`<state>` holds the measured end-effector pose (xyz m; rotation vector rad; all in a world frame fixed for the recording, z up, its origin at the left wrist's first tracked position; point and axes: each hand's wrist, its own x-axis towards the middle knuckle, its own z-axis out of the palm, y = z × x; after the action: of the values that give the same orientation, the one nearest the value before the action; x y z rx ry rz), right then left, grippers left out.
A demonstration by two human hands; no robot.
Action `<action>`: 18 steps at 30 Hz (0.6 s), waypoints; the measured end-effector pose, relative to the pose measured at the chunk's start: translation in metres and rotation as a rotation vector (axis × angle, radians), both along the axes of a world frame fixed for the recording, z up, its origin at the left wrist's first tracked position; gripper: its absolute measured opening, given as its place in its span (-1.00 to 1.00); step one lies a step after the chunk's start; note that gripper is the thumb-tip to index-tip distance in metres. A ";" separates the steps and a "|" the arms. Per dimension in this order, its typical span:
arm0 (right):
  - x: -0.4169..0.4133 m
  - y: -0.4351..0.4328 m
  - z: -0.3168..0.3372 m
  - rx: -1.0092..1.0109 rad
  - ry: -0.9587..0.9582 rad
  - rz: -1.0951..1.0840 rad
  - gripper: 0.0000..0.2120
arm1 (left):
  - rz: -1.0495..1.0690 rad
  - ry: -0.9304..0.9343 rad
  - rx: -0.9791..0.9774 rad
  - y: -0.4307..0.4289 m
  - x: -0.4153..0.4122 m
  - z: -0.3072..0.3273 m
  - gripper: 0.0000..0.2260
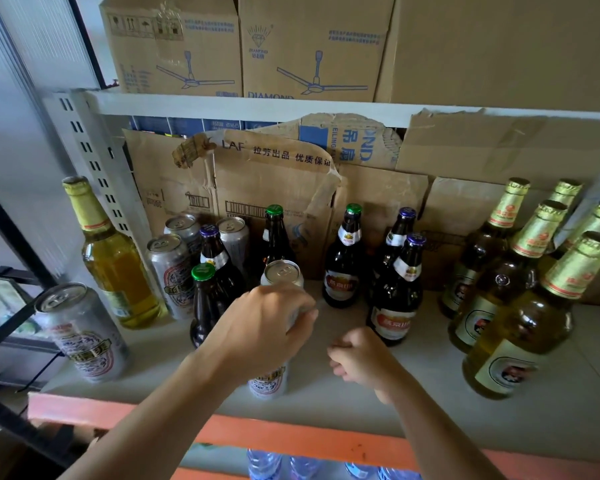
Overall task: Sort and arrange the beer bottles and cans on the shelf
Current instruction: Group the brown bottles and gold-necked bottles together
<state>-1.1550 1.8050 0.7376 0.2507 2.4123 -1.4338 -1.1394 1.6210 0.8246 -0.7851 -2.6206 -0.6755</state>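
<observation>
My left hand (pixel 260 327) grips a tall silver beer can (pixel 283 271) standing near the middle of the shelf (pixel 361 407). My right hand (pixel 361 362) hovers just to its right with curled fingers, holding nothing. Another silver can (pixel 84 337) stands at the front left. Several more cans (pixel 170 268) and dark brown bottles (pixel 208 292) crowd behind my left hand. Three dark bottles (pixel 395 292) with red labels stand centre right. Several clear gold-foil bottles (pixel 520 317) group at the right, and one clear bottle (pixel 115 258) stands at the left.
Torn cardboard sheets (pixel 267 181) line the back of the shelf. Boxes with fan prints (pixel 309 46) sit on the shelf above. A slotted metal upright (pixel 94 161) stands at the left. An orange beam (pixel 291 438) edges the front, with water bottles (pixel 264 465) below.
</observation>
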 end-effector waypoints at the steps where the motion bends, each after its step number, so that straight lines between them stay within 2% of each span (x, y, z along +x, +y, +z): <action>1: 0.002 0.001 -0.003 -0.008 0.001 -0.008 -0.81 | -0.036 -0.004 0.014 -0.002 0.007 -0.002 -0.72; 8: 0.018 -0.009 -0.004 -0.105 0.026 -0.070 -0.75 | -0.141 0.039 0.156 -0.024 0.046 -0.020 -0.80; 11: 0.026 -0.019 0.000 -0.108 0.059 -0.078 -0.75 | -0.119 0.087 0.213 -0.034 0.055 -0.024 -0.81; 18: 0.050 -0.034 0.008 -0.197 0.123 -0.086 -0.79 | -0.088 0.034 0.301 -0.060 0.063 -0.039 -0.81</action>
<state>-1.1048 1.7710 0.7457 0.2277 2.3573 -1.7596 -1.0763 1.5611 0.7860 -0.8128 -2.3870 -1.0411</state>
